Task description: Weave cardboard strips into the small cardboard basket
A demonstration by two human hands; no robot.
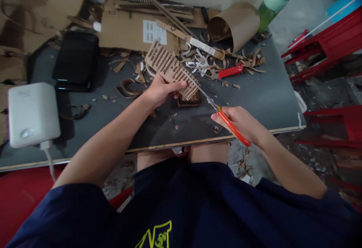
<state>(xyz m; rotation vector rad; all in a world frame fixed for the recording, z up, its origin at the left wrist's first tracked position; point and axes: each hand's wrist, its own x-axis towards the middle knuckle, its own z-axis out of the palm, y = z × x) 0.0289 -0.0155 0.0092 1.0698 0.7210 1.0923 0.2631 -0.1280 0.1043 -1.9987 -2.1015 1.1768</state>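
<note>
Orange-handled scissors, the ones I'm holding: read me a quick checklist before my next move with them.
1. Scissors gripped by the handles in the right hand: ok.
2. Corrugated cardboard piece held in the left hand: ok.
3. Left thumb well away from the blades: not ok, I'd say; it presses on the cardboard close beside them.
4. Blades fully open: cannot tell; they are too thin and blurred here.
5. Red tool apart from both hands: ok; it lies on the table.
6. Tabletop free of scraps: not ok; they lie scattered beyond the hands.
</note>
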